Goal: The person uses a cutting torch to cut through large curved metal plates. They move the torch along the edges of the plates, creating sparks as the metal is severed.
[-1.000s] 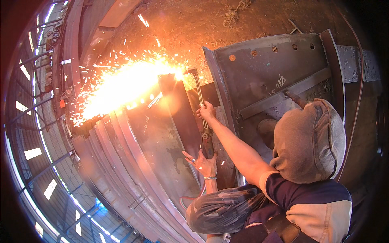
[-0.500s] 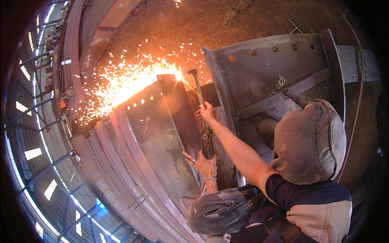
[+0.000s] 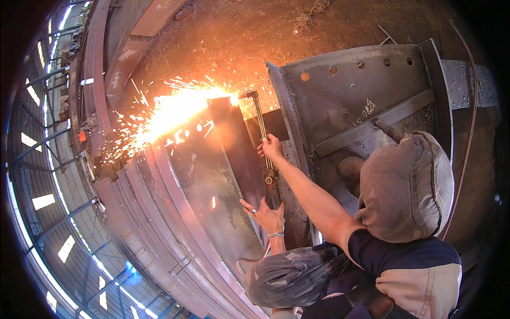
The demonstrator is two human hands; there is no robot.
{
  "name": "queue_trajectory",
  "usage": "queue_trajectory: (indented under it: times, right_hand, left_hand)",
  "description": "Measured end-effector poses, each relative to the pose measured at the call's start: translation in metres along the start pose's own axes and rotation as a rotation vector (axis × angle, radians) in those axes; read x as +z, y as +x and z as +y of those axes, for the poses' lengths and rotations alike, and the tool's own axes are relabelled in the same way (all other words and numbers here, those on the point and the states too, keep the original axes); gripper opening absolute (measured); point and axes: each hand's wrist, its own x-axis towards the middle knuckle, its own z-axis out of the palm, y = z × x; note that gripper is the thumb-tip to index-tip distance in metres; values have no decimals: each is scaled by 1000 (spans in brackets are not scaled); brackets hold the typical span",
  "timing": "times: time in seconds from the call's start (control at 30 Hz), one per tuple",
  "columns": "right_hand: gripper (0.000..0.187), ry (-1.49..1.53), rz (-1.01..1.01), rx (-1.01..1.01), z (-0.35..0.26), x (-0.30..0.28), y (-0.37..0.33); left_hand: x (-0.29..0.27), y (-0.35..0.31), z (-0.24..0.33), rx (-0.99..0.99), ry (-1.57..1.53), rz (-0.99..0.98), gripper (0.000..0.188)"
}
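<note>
A cutting torch (image 3: 271,186) with a long double tube runs up from my hands to an angled head beside a dazzling flame. My right hand (image 3: 271,147) is closed round the tubes partway along. Lower down, my left hand (image 3: 268,215), wearing a ring and a bracelet, holds the handle against its thumb and palm, with its other fingers stretched out to the left. The torch head meets the upper end of a steel beam (image 3: 204,170), where sparks (image 3: 170,114) spray to the left. Glare hides the cut itself.
To the right lies a large steel plate piece (image 3: 345,74) with a row of holes and a brace. Several long steel sections (image 3: 154,212) lie side by side at left. My knees (image 3: 297,276) frame the arms. A hose (image 3: 470,122) runs down the right side.
The torch head has shifted slightly left. The glare has grown along the beam's end, and bright bits now show over its face. Both hands keep nearly the same place and grip.
</note>
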Motion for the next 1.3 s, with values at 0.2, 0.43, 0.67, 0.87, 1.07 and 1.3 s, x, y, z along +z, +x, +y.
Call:
queue_trajectory:
  times: [0.2, 0.43, 0.67, 0.87, 1.07, 1.3]
  right_hand:
    - [20, -53, -38, -52, -2, -3, -5]
    - [19, -44, -54, -29, -5, -2, -5]
    - [20, -73, -47, -58, -6, -3, -8]
    - [20, -150, -6, -133, 8, 0, 7]
    - [18, -309, 81, -168, 8, -3, 5]
    - [20, -425, 242, -248, -12, -5, -13]
  left_hand:
    - [1, -1, 2, 0, 6, 5, 72]
    - [-2, -1, 2, -9, -20, -1, 72]
    - [-3, 1, 2, -22, -51, 18, 71]
    - [-3, 1, -1, 1, -23, 9, 75]
    - [-3, 1, -3, -12, -8, 1, 74]
    - [-8, 4, 4, -29, 35, -14, 72]
